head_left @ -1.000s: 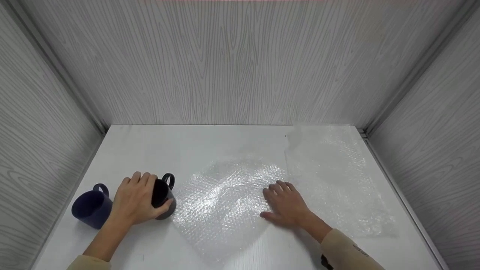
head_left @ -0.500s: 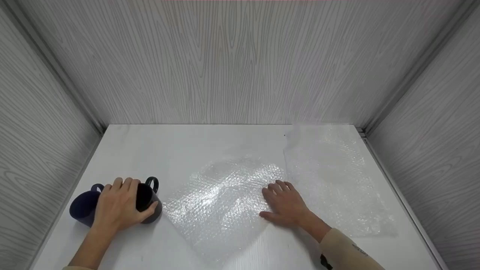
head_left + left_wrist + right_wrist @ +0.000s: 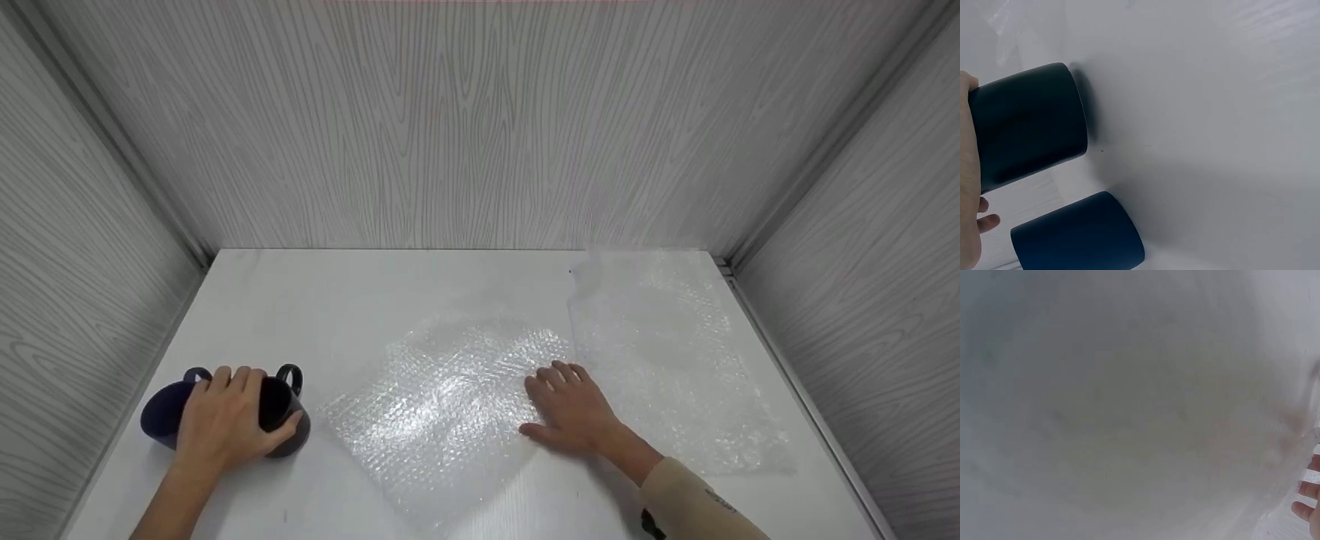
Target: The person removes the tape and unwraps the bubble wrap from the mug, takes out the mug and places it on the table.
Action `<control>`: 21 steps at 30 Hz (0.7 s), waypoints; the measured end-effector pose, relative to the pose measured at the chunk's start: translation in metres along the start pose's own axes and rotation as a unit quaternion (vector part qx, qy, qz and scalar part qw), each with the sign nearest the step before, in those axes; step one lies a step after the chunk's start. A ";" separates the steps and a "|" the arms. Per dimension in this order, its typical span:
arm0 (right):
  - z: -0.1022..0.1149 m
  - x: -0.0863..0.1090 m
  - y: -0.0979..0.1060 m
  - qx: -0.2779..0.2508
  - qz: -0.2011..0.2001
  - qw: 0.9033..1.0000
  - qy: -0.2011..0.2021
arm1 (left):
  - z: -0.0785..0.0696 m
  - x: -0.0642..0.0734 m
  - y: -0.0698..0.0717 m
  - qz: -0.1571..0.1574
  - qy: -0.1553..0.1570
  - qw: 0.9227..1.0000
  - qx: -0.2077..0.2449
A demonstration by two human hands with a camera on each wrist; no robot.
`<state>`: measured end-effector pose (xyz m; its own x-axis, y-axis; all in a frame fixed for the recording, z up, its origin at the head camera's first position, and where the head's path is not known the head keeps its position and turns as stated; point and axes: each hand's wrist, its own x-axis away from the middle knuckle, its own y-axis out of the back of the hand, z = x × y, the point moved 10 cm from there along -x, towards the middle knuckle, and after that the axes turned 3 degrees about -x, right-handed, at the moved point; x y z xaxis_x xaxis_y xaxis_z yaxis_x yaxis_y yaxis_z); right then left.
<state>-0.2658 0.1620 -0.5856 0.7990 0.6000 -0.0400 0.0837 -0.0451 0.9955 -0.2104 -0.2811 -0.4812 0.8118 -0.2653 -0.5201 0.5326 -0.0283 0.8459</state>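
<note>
At the left of the head view my left hand (image 3: 225, 424) grips a black mug (image 3: 272, 403) across its rim, thumb on the near right side and fingers over the far side. The mug's handle points away from me. Right beside it a dark blue mug (image 3: 161, 412) stands, partly hidden behind that hand. In the left wrist view the black mug's wall (image 3: 1027, 124) fills the upper left, the blue one below it. My right hand (image 3: 570, 409) lies flat, fingers spread, on the right edge of a sheet of bubble wrap (image 3: 435, 420) in the middle of the table.
A second bubble wrap sheet (image 3: 667, 360) lies at the right, reaching the back wall (image 3: 465, 127). Grained panels (image 3: 885, 315) enclose the white tabletop (image 3: 315, 300) on both sides. Blurred plastic film (image 3: 1129, 410) fills most of the right wrist view.
My left hand has carried the black mug left and slightly toward me, from the bubble wrap's left edge to beside the blue mug. My right hand has stayed in place.
</note>
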 end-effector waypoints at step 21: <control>0.001 0.002 0.002 -0.001 -0.006 1.000 0.001 | 0.001 0.004 -0.010 0.013 -0.006 1.000 -0.008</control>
<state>-0.2638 0.1624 -0.5837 0.7965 0.6023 -0.0526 0.0934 -0.0366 0.9950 -0.2123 -0.2827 -0.4914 0.8229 -0.2777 -0.4957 0.5147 -0.0052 0.8573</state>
